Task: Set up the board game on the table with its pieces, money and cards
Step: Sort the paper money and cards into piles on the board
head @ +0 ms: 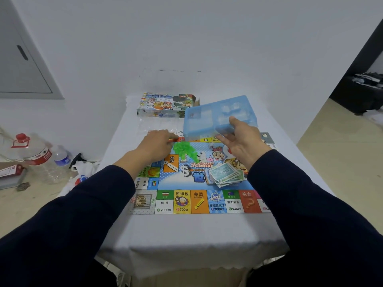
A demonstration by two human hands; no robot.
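Right hand (241,139) grips the blue plastic tray (219,117) by its near edge, thumb over the rim, fingers under; tray held tilted above the far edge of the game board (186,201). Long axis of the tray runs left-right. Left hand (157,143), palm down with fingers relaxed, rests at the far-left of the board, touching the green plastic pieces (182,150), so it is the nearer hand to them. Paper money (226,175) lies mid-board, directly below the right wrist. Die (211,145) sits just beside the green heap. Game box (165,104) stands at the counter's (186,235) far end.
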